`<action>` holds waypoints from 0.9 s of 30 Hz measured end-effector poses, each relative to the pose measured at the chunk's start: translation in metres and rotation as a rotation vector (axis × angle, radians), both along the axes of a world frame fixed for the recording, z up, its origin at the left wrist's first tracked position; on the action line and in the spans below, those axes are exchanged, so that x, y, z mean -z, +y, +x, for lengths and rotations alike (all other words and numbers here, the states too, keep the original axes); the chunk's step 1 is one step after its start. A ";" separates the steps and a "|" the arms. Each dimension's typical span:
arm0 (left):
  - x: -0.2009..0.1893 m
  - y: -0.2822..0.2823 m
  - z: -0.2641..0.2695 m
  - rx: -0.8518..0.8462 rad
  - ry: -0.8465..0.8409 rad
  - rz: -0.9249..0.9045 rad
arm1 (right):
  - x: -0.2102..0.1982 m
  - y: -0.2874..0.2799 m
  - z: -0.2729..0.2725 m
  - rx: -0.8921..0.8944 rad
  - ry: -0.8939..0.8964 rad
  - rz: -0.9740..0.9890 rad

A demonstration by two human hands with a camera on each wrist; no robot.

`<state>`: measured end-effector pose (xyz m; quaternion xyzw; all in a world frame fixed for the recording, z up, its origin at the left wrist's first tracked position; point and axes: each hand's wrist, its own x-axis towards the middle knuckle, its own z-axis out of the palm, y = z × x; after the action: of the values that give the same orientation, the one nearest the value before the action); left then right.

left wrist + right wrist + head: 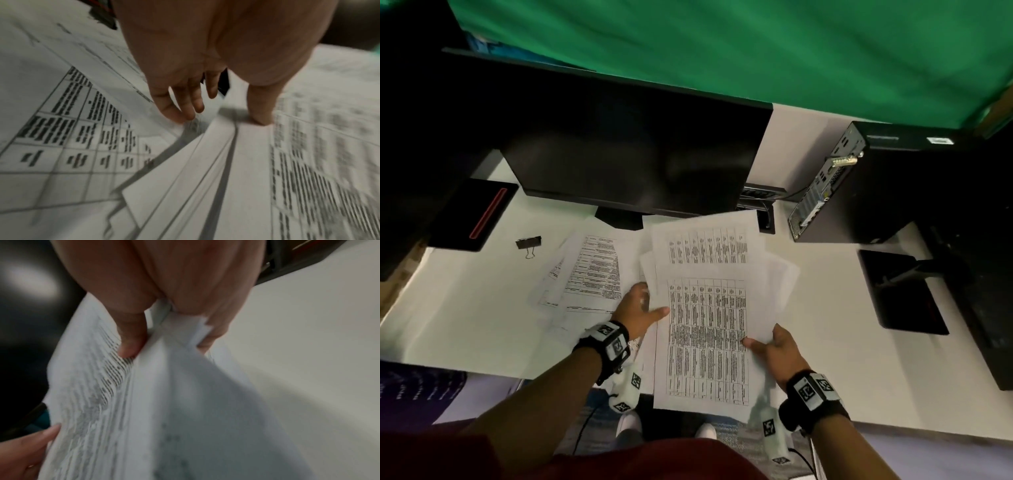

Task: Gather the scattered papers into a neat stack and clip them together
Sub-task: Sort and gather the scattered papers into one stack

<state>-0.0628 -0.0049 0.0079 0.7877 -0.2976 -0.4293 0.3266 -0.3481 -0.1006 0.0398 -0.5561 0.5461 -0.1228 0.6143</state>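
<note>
A fanned bundle of printed table sheets (705, 325) is held over the white desk's (465, 308) front edge, its lower end hanging past it. My left hand (654, 305) pinches the bundle's left edge, thumb on top, fingers going beneath. The left wrist view has that thumb (261, 118) pressed on the top sheet (308, 162). My right hand (763, 339) pinches the right edge, and the right wrist view shows its thumb (129, 348) on the uneven sheets (164, 402). More loose sheets (592, 270) lie flat to the left. A black binder clip (528, 244) sits further left, untouched.
A dark monitor (633, 150) stands just behind the papers. A black computer tower (859, 185) stands at the back right, with a black pad (904, 294) in front of it. A black device with a red stripe (472, 216) sits at the back left.
</note>
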 end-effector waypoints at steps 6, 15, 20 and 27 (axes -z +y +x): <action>-0.058 -0.005 0.033 -0.050 0.287 -0.290 | -0.063 -0.016 0.033 0.063 -0.136 -0.138; -0.070 0.022 0.028 -0.218 0.066 -0.410 | -0.022 -0.007 0.081 -0.042 -0.103 -0.254; -0.072 0.033 0.030 -0.128 0.059 -0.353 | -0.008 -0.002 0.087 0.098 -0.050 -0.298; -0.074 0.030 0.046 -0.196 -0.185 -0.297 | -0.014 0.000 0.099 -0.068 -0.029 -0.373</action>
<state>-0.0167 0.0255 0.0816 0.7922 -0.3083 -0.2727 0.4506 -0.2490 -0.1011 0.0541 -0.6767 0.4859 -0.2089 0.5122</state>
